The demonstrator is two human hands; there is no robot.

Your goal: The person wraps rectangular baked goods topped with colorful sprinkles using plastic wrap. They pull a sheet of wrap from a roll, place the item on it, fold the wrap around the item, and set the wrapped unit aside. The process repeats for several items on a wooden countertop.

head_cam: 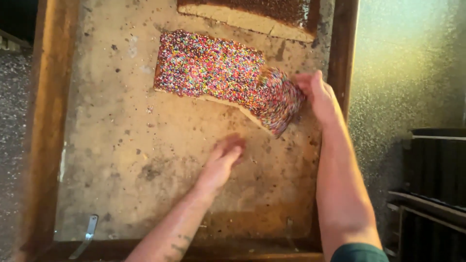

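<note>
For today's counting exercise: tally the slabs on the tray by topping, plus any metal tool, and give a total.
Rainbow-sprinkled slab: 1
Brown-topped slab, partly out of view: 1
Metal tool at the tray corner: 1
Total: 3

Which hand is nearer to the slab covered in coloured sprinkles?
Right. The right hand touches the lifted right end of the sprinkle-covered slab. The left hand lies flat on the tray, below the slab and apart from it.
</note>
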